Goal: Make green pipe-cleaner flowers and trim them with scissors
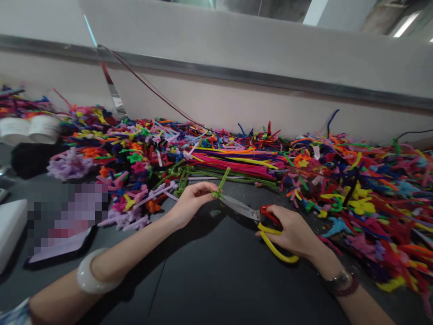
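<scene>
On the left, a heaped pile of multicoloured pipe cleaners (162,151) lies beyond the left hand (191,205), whose fingertips pinch a fuzzy green pipe-cleaner stem (223,179). To the right, the right hand (291,232) closes around steel scissors with yellow and red handles (240,207), their blades nearly together at the stem. Pinching close to the blades steadies the cut.

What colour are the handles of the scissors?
The lower handle is yellow and the upper handle is red, as the head view shows.
</scene>
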The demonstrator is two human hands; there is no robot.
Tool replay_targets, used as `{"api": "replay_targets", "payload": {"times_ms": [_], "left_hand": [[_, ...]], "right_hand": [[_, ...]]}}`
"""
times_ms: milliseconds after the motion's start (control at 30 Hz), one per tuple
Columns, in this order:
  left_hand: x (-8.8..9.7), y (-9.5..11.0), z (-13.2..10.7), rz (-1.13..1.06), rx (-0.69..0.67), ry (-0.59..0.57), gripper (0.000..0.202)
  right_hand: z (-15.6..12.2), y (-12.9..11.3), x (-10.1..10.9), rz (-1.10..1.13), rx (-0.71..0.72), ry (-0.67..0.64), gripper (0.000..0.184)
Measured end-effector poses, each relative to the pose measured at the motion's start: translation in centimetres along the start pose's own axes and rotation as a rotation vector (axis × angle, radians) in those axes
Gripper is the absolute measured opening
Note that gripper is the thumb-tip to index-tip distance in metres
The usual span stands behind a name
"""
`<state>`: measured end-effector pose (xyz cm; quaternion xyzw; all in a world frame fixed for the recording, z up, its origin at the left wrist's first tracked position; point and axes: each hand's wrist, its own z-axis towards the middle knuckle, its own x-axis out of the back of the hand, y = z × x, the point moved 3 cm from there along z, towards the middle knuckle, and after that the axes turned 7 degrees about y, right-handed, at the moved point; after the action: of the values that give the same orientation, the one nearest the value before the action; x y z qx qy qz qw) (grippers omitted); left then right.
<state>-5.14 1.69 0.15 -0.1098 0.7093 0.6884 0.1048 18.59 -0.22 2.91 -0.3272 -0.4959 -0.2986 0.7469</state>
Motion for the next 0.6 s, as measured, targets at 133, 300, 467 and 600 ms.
{"api": "replay_targets", "payload": {"times_ms": [133, 300, 467, 600], "left_hand": [[-0.02, 0.01, 0.05, 0.003, -0.013, -0.003, 0.01], [0.08, -0.07, 0.09, 0.024, -0.02, 0.018, 0.011], [0.09, 0.02, 0.04, 0.045, -0.025, 0.026, 0.011], [0.3, 0.33, 0.05, 0.127, -0.054, 0.082, 0.008]], "right_hand": [[-0.04, 0.04, 0.04, -0.009, 0.012, 0.006, 0.04], [0.03, 0.14, -0.08, -0.032, 0.024, 0.012, 0.036], [0.03, 0.15, -0.06, -0.044, 0.034, 0.01, 0.033], [-0.06, 0.21, 0.07, -0.043, 0.011, 0.028, 0.032]]}}
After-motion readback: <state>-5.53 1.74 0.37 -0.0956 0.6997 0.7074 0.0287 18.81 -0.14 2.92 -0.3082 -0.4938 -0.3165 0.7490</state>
